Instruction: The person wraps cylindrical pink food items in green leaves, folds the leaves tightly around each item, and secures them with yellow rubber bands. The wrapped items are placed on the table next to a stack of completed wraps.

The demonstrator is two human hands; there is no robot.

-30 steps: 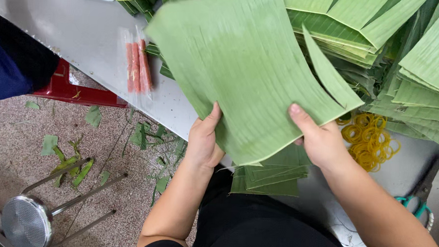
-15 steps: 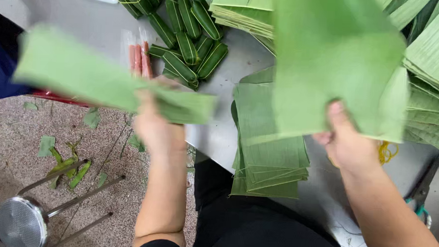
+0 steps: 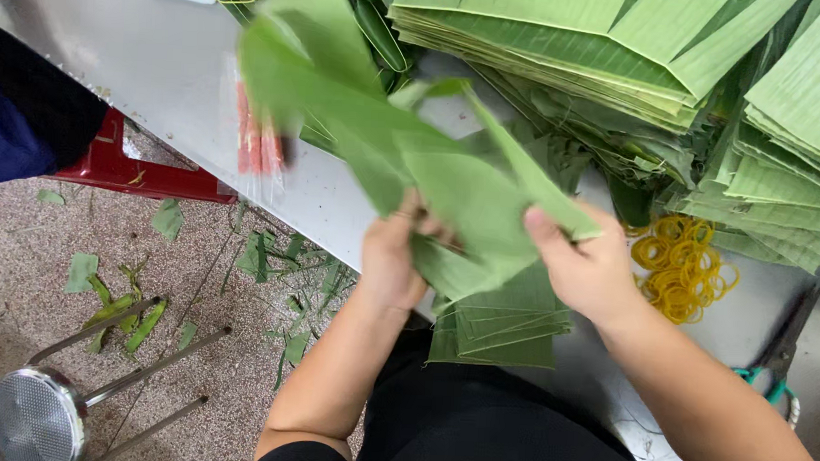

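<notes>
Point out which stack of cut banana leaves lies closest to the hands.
The small stack of leaf pieces at the table edge, directly beneath both hands; the larger stacks lie farther back and right.

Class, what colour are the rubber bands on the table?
Yellow: the rubber bands show best in the head view.

Both bare forearms rise from the lower frame toward its centre. The left hand (image 3: pixel 392 257) and right hand (image 3: pixel 585 266) sit close together, fingers curled closed in a grip.
</notes>
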